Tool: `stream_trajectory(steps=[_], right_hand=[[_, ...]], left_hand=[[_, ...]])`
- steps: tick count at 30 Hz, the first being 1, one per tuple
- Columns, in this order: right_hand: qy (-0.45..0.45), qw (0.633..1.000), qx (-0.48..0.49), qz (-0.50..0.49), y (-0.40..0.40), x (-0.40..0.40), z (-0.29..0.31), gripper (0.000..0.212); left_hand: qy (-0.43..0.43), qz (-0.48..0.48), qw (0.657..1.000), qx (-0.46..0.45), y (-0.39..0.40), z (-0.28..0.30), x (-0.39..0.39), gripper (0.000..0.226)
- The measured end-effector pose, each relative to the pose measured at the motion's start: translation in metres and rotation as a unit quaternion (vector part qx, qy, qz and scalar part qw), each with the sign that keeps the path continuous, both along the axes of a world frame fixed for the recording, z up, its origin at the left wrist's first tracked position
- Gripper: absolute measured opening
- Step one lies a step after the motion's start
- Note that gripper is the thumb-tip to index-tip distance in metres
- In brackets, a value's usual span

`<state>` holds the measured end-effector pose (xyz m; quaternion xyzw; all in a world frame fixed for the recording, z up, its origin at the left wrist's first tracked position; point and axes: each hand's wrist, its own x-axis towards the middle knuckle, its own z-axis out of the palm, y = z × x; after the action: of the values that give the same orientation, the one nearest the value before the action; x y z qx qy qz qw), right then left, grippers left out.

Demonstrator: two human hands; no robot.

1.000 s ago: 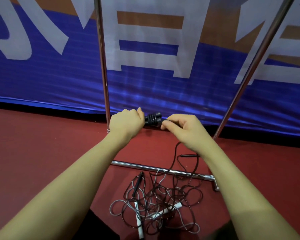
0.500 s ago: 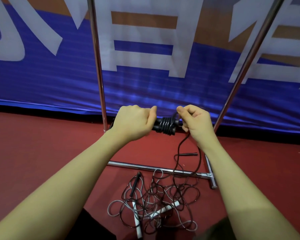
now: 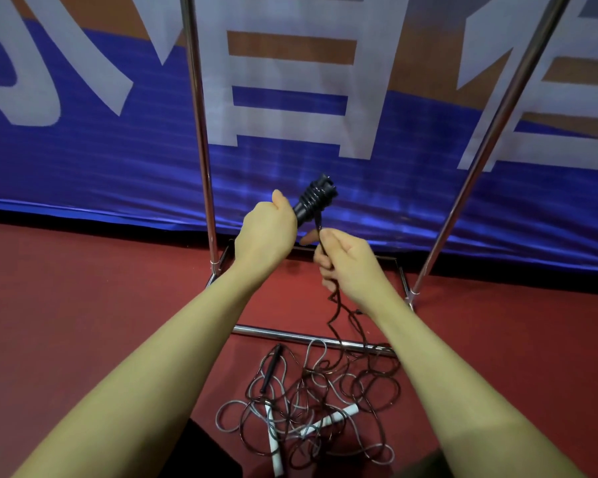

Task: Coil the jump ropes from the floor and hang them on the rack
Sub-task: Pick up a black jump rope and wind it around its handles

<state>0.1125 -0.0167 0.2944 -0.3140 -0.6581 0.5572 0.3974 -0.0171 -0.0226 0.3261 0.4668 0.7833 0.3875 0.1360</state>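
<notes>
Since a second ago the left hand (image 3: 266, 232), fisted on the black handles (image 3: 313, 201), has tilted them up-right while the right hand (image 3: 349, 267), gripping the cord (image 3: 335, 312), dropped nearer, so winding continues.

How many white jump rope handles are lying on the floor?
2. One white handle lies at the front of the tangle, pointing toward the person. The other white handle lies slanted to its right. The rope pile may hide more.
</notes>
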Motion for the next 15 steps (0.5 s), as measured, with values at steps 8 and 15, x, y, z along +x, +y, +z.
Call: stream_trajectory(steps=[8,15], right_hand=[[-0.119,0.992,0.016,0.049,-0.009,0.005,0.007,0.029],[-0.183,0.973,0.119,0.079,-0.010,0.010,0.014,0.017]], left_hand=[[0.073,0.049,0.994,-0.057,0.002,-0.011,-0.009,0.053],[0.268,0.011,0.960,-0.080,0.003,-0.030,-0.019,0.046]])
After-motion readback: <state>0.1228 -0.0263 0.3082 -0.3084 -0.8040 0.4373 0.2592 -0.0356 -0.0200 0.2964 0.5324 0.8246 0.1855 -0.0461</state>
